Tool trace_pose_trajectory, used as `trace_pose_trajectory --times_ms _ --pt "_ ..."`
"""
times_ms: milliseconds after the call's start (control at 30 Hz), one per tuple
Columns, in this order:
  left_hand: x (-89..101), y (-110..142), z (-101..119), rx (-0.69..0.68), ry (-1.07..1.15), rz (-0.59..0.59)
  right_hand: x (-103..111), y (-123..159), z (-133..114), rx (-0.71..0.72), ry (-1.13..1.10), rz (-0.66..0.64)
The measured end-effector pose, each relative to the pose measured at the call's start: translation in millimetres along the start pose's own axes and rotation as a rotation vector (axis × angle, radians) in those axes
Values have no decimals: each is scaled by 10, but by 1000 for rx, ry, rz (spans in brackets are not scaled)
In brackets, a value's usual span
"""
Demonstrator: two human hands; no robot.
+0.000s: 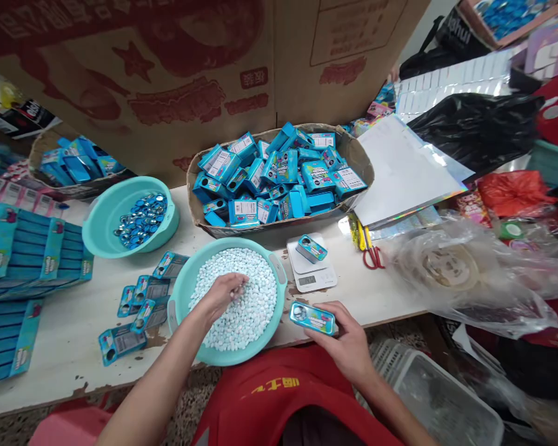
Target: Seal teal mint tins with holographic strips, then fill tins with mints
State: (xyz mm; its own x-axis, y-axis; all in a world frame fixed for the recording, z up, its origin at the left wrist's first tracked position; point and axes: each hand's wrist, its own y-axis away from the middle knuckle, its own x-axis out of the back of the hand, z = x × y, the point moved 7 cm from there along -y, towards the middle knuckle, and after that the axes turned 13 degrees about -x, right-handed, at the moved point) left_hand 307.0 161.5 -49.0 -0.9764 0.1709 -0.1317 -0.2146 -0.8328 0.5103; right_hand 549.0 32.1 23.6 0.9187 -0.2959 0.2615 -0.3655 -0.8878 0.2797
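A turquoise basin [180, 286] full of small white and pale-blue candies [255, 310] stands at the table's front edge. Over the candies, my left hand [222, 294] has its fingers drawn together, their tips at the pile; how many candies they hold is hidden. To the right of the basin, my right hand [341, 337] grips a small blue candy box [312, 318] with a round, shiny spot at its left end. Beyond it, another blue box [312, 248] rests on a white digital scale [310, 282].
Behind lies a cut-down carton [353, 214] heaped with blue boxes. A second basin [130, 252] holds shiny round lids, with several boxes [123, 342] nearby. Stacked display trays [28, 248] stand left. Scissors [374, 257], white sheets [400, 167] and plastic-wrapped tape [449, 266] lie right.
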Motion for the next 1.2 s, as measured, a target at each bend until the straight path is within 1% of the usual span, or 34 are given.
trace_pose_trajectory --times_ms 100,167,233,300,400,500,600,767,867,933,1000,1067,1133,1200 --pt "-503 -205 264 -89 -184 -203 246 -39 215 -55 18 112" --pt "-876 -369 444 -181 -296 -308 358 -76 316 -73 25 160" --pt "-1223 -536 602 -307 -455 -377 437 -115 387 -85 26 191" --pt "-1509 -686 719 -451 -693 -408 489 -149 443 -98 20 204" --pt "-1813 -831 788 -627 -1053 -442 536 -184 523 -124 5 208" --pt "-1959 -876 749 -696 -1270 -513 566 -203 603 -148 3 216" --pt "-1991 -870 721 -716 -1344 -566 577 -216 666 -166 5 219" --pt "-2019 -861 726 -756 -1319 -617 569 -241 688 -176 -6 214" --pt "-2040 -848 772 -779 -1226 -598 549 -255 666 -177 3 204" --pt "-2002 -815 852 -801 -1101 -523 532 -262 649 -178 10 197" --pt "-1856 -772 924 -767 -919 -397 519 -264 638 -178 11 194" --pt "-1587 -716 900 -634 -692 -270 512 -258 634 -179 8 197" --pt "-1225 -623 770 -460 -470 -152 504 -247 643 -186 6 194" --pt "-793 -488 594 -319 -299 -6 493 -232 659 -195 6 187"
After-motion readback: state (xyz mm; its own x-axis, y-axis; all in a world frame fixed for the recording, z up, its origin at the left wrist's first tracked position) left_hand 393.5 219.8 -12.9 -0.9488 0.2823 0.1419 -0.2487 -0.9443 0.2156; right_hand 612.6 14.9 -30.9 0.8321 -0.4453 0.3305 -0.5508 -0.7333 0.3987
